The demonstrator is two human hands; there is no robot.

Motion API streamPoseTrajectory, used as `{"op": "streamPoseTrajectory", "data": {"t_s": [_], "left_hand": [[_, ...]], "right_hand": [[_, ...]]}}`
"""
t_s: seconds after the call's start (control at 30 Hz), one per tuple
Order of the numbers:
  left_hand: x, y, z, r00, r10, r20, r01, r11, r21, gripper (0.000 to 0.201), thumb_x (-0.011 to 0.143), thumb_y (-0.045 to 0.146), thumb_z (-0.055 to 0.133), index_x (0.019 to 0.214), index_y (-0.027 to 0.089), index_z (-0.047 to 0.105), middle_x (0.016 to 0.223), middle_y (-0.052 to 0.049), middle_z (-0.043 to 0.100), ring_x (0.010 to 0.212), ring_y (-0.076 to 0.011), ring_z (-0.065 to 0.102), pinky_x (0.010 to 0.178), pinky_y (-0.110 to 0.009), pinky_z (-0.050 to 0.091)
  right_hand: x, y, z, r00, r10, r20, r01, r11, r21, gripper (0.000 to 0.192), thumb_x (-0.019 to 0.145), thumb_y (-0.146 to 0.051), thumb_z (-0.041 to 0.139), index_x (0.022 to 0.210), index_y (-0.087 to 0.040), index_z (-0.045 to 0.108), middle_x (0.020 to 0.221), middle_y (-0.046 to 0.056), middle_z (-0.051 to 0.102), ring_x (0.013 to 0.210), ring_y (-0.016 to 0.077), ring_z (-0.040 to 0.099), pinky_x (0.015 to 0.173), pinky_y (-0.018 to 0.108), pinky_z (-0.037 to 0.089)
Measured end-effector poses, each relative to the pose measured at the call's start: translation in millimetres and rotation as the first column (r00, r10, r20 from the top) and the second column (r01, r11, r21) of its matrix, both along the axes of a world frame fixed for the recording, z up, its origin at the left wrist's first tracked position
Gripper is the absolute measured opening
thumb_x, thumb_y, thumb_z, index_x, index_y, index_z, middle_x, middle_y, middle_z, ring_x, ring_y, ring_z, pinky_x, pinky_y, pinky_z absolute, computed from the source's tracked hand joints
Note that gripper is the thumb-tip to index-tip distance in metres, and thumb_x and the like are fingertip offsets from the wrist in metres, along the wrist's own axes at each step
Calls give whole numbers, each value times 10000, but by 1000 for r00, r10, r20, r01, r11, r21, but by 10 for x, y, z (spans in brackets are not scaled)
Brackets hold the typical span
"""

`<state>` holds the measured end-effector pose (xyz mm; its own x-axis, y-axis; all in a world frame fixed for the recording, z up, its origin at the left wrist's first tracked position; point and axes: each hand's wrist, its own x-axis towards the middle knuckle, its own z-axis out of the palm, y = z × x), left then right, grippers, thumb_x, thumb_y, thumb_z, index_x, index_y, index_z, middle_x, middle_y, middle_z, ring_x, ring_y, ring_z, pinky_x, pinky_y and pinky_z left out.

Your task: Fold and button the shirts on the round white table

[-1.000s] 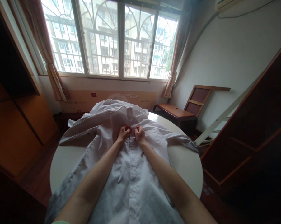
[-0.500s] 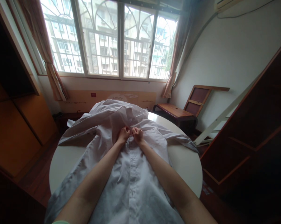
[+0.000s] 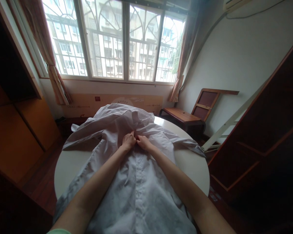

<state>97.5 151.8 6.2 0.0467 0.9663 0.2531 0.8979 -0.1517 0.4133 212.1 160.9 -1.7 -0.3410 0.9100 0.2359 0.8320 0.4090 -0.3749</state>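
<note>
A white button-front shirt [image 3: 127, 191] lies spread over a round white table [image 3: 68, 169], its collar end bunched toward the window. My left hand [image 3: 129, 140] is closed on the shirt's front opening in the upper chest area, with the index finger pointing forward. Right beside it, my right hand [image 3: 143, 142] pinches the same front edge. The fingertips of both hands nearly meet at the placket [image 3: 138, 185], which runs down toward me. Any button between the fingers is too small to make out.
Past the table, a low wooden bench [image 3: 184, 115] and a leaning wooden frame [image 3: 204, 102] stand by the wall. An orange cabinet [image 3: 36, 126] is at the left. A dark wooden panel [image 3: 255, 149] slants at the right. Barred windows [image 3: 107, 48] fill the back.
My hands have drawn closer together at the placket. The left index finger now reaches forward, and the right hand has turned inward. The shirt has shifted slightly.
</note>
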Motion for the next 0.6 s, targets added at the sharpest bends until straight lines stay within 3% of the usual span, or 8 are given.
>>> {"op": "streamPoseTrajectory", "data": {"t_s": [0.1, 0.23, 0.37, 0.6], "left_hand": [[-48, -174, -15, 992, -98, -81, 98, 995, -7, 341, 785, 165, 402, 1098, 143, 537, 931, -158, 660, 885, -256, 616, 761, -309, 429], [-132, -292, -124, 975, -224, -5, 223, 975, -17, 331, 787, 188, 430, 1096, 179, 548, 1103, -121, 618, 1028, -228, 558, 895, -299, 377], [-151, -280, -223, 971, -237, 6, 237, 971, 40, 344, 797, 184, 427, 1119, 189, 546, 1229, -83, 548, 1161, -198, 462, 1001, -281, 282], [-123, -252, -196, 962, -267, -60, 271, 961, 54, 296, 825, 220, 386, 1043, 168, 579, 1129, -105, 598, 1045, -203, 530, 947, -279, 331]], "right_hand": [[14, -103, 4, 1000, 9, 17, -9, 1000, 5, 171, 759, -124, 461, 859, -128, 599, 887, 95, 651, 790, 188, 575, 706, 256, 389], [-10, -258, -48, 991, -56, 118, 45, 994, 96, 212, 771, -200, 471, 926, -99, 573, 963, 147, 601, 875, 220, 536, 781, 299, 388], [-23, -353, -112, 966, -166, 196, 119, 965, 232, 245, 819, -238, 420, 973, -96, 548, 988, 160, 557, 924, 246, 491, 796, 339, 383], [9, -322, -117, 961, -171, 219, 113, 961, 254, 212, 832, -250, 421, 958, -127, 540, 976, 130, 552, 913, 232, 482, 783, 323, 379]]}}
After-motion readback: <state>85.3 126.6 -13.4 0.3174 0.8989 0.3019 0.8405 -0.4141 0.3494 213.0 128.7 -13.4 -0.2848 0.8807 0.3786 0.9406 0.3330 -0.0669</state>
